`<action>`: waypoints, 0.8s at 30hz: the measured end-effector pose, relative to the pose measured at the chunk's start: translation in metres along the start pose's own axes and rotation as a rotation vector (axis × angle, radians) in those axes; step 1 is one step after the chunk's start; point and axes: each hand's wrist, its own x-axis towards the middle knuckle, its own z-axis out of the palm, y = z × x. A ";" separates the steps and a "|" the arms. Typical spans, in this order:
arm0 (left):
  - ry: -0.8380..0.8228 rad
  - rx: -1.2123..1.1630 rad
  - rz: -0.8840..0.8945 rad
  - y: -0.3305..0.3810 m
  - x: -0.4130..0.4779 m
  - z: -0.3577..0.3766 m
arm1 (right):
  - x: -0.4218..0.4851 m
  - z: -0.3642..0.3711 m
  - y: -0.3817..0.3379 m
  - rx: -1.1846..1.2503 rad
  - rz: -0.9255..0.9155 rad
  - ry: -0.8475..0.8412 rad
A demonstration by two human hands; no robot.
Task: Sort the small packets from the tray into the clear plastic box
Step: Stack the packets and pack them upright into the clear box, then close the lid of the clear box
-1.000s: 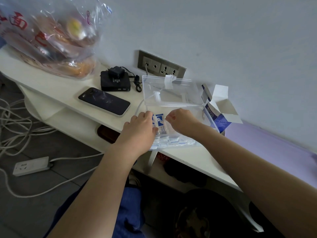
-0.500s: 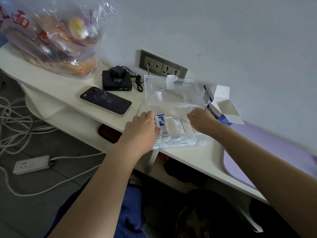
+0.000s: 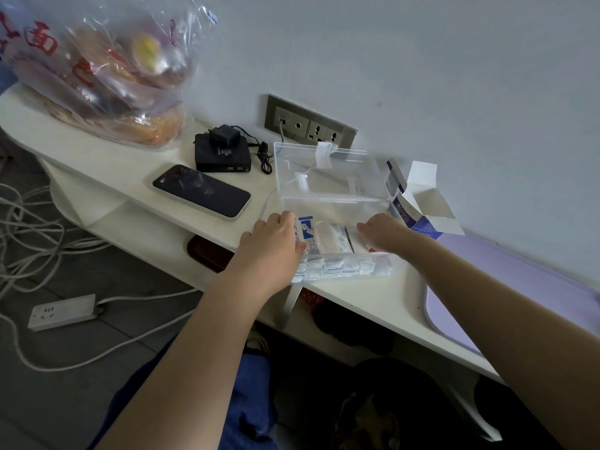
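A person sits at a white bench [image 3: 130, 164], seen from above, both bare arms reaching to a clear plastic box [image 3: 328, 203] near the bench's front edge. Its lid [image 3: 324, 170] stands open behind it, close to the wall. The small packets [image 3: 328, 238], white with blue print, lie packed in rows inside the box.

The left hand [image 3: 272, 241] has its grip curled round the box's left end, thumb against the packets. The right hand [image 3: 386, 232] dips into the right end, fingers bent downward; whether its grip holds anything cannot be told.

A purple tray [image 3: 519, 287] lies to the right. An open blue-and-white carton [image 3: 422, 209] sits just beside the box. A dark phone [image 3: 201, 190] lies to the left.
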 end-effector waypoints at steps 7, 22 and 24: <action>0.004 -0.006 0.005 0.000 0.000 0.000 | -0.001 -0.004 -0.004 0.271 0.135 0.003; 0.016 -0.028 0.014 0.001 0.002 0.003 | 0.004 -0.004 0.001 0.429 0.092 -0.064; 0.018 -0.022 0.013 0.001 0.003 0.003 | 0.001 -0.005 0.001 0.440 0.093 -0.068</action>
